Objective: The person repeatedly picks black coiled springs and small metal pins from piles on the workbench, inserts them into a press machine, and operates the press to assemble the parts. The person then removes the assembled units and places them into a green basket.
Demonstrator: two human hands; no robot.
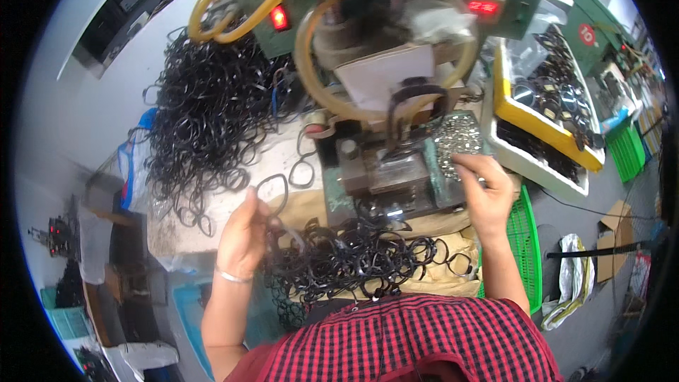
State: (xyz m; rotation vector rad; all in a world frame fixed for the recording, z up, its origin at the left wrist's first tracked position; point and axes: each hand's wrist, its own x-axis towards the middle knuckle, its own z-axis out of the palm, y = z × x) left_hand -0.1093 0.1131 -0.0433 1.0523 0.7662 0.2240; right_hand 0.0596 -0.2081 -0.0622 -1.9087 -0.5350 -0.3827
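My left hand [244, 230] pinches a thin black loop [272, 194] and lifts it off the heap of black loops [353, 255] in front of me. My right hand [484, 187] reaches into a pile of small silver metal pieces [460, 138] beside the press machine [385, 163]; its fingers are curled into the pieces, and I cannot tell whether it holds one. A black loop [414, 102] stands upright in the machine's working area.
A large tangle of black loops [209, 110] covers the bench at the left. Yellow hoses [233, 7] arch over the green machine top. A yellow-and-white tray [544, 127] of dark parts stands at the right, and a green basket [523, 237] beside my right arm.
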